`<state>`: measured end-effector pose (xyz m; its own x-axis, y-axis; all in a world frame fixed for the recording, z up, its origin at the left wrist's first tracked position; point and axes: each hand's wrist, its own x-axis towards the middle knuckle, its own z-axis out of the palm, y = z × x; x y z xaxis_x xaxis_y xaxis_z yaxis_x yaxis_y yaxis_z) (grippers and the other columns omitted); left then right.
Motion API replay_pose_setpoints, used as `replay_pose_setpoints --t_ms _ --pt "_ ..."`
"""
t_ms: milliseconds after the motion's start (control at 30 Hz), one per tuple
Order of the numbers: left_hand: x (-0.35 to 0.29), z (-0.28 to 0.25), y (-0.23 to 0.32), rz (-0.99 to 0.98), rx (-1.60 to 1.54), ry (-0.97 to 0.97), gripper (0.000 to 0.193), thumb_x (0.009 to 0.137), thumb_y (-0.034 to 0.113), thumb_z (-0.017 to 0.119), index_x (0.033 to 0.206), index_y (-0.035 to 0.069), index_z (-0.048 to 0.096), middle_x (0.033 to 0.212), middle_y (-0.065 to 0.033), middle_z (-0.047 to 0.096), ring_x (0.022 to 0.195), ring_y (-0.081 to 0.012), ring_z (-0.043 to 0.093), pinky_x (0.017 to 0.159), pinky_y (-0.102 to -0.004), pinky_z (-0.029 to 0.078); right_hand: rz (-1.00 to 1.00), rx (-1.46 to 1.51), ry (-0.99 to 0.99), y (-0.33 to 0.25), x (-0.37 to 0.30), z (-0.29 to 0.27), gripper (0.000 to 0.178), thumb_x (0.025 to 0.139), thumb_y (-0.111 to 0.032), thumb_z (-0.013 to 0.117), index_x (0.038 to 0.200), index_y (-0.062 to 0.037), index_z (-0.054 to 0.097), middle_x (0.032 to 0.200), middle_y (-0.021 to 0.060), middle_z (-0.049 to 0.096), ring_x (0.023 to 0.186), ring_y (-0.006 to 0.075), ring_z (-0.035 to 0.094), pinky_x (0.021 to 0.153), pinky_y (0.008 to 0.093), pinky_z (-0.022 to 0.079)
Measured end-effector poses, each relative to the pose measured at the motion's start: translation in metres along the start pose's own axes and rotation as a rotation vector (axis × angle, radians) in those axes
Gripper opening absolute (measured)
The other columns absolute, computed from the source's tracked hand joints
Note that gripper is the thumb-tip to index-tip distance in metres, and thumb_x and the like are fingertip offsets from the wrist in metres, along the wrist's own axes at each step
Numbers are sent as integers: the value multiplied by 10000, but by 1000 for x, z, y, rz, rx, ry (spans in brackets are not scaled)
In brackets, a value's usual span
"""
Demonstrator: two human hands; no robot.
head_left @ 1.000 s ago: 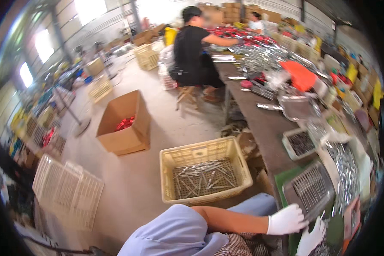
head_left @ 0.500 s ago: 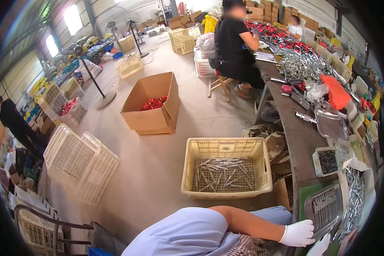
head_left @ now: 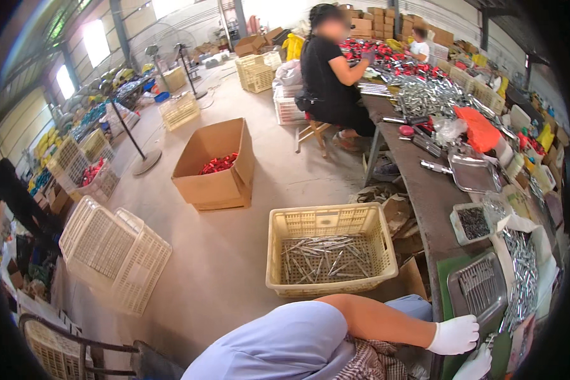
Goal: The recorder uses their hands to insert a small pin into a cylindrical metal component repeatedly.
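My left hand (head_left: 455, 334), in a white knit glove, is at the near edge of a clear shallow tray (head_left: 501, 304). Its fingers are curled together, and anything between them is too small to make out. Lower down, partly cut off by the view's dark rim, is my right hand (head_left: 476, 366), also gloved in white. A small silver metal part (head_left: 489, 340) shows at its closed fingertips. Slim metal rods (head_left: 478, 283) lie side by side in the tray, on a green mat (head_left: 444, 297). Beside it is a heap of silver metal parts (head_left: 520, 269) on white sheeting.
A cream crate (head_left: 275, 253) with scattered slim metal pieces stands left of the workbench (head_left: 434, 218). Beyond it is a cardboard box (head_left: 218, 180) of red parts. A small tub of dark bits (head_left: 474, 223) sits on the bench. A co-worker (head_left: 329, 69) sits farther along.
The view has shifted slightly. My left hand's spread fingers have drawn together near the tray's edge. My right hand has come beside the metal heap, with a silver part at its fingertips.
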<state>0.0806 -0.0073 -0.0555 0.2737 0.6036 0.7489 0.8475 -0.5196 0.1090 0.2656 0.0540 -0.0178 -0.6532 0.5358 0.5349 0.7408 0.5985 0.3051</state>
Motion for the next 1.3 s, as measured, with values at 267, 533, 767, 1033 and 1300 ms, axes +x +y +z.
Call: replay_pose_setpoints --t_ms 267,533,767,1033,1300 --pt "66 28 35 -121 104 -539 137 821 155 644 831 155 781 801 -38 745 793 -225 745 634 -422 529 950 974 -248 18 -89 -48 329 1023 -103 460 1274 5 643 1275 123 654 1182 221 598 1034 345 450" --pt "74 6 1 39 112 -635 136 906 181 587 932 129 710 793 -101 711 781 -295 715 683 -426 557 603 460 -98 -21 -117 -80 190 925 -53 590 1104 -83 645 1037 146 705 933 375 657 853 458 516" --pt "34 0 53 88 -340 -505 134 850 151 702 979 117 703 882 -82 662 851 -294 653 750 -435 504 666 389 8 -17 -136 -77 157 802 -33 707 927 -128 704 885 71 663 876 317 630 789 440 495" --pt "20 5 63 -26 -456 -449 152 802 179 762 936 119 721 891 -60 649 836 -287 637 745 -440 487 691 424 -15 -16 -137 -79 134 807 -48 729 923 -115 723 908 55 689 898 306 645 809 416 503" --pt "24 1 61 -57 -528 -465 158 775 144 775 911 103 706 858 -74 655 811 -314 640 748 -450 484 703 451 -56 -14 -132 -77 127 823 -79 729 930 -148 726 917 29 691 933 290 644 849 421 490"
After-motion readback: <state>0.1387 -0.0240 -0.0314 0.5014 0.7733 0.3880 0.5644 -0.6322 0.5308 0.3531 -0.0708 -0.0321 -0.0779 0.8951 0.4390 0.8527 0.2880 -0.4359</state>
